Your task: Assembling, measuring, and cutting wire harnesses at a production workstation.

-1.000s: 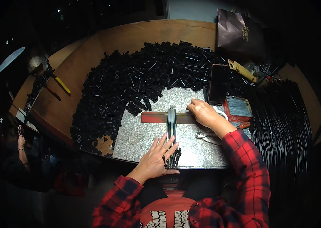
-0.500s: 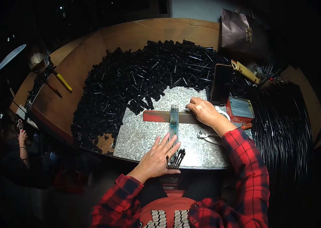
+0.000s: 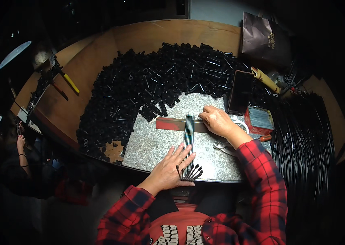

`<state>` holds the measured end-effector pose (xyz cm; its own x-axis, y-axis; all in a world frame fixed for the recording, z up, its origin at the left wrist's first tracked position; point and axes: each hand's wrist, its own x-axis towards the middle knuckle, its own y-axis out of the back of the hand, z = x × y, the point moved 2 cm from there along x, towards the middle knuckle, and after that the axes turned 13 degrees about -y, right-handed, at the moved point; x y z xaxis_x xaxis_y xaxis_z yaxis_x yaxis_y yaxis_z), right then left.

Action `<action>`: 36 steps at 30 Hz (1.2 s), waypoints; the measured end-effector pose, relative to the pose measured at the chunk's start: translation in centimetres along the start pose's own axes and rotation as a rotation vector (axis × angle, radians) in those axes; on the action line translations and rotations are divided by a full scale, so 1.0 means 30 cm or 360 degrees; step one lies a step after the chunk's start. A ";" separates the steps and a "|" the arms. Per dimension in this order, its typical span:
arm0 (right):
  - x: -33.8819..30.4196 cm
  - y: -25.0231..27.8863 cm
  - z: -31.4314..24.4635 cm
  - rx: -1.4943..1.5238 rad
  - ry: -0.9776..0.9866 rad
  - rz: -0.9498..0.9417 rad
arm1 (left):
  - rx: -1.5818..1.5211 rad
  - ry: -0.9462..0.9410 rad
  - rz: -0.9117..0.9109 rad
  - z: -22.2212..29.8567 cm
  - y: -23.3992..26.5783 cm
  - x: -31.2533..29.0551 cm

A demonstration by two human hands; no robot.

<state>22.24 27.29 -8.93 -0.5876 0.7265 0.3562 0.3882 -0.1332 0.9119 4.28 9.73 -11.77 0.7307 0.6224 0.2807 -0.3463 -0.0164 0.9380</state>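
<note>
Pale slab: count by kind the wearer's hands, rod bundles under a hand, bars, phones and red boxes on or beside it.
Hands: 2, left hand and right hand
Rod bundle: 1
Bar: 1
Phone: 1
Red box: 1
Total: 6

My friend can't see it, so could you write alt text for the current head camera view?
A person's left hand lies over thin rods that cross a reddish bar on a speckled board; the right hand is toward the bar's right end. Behind is a heap of small black parts; to the right, a red box and long dark wires.
</note>
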 end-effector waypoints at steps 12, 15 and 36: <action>-0.025 0.035 -0.002 0.0179 -0.0043 0.0219 | -0.0053 0.0002 0.0090 0.004 0.003 -0.002; -0.070 0.159 0.079 -0.0011 -0.0266 0.0358 | -0.0081 0.0007 0.0083 -0.005 -0.005 -0.015; -0.347 0.367 0.361 -0.0648 -0.0837 0.0180 | 0.0049 0.0006 0.0012 0.001 -0.011 -0.011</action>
<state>40.32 25.58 -4.81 -0.0954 0.9109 0.4014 0.0678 -0.3964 0.9156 4.17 9.52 -12.15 0.7258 0.6252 0.2871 -0.3336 -0.0452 0.9416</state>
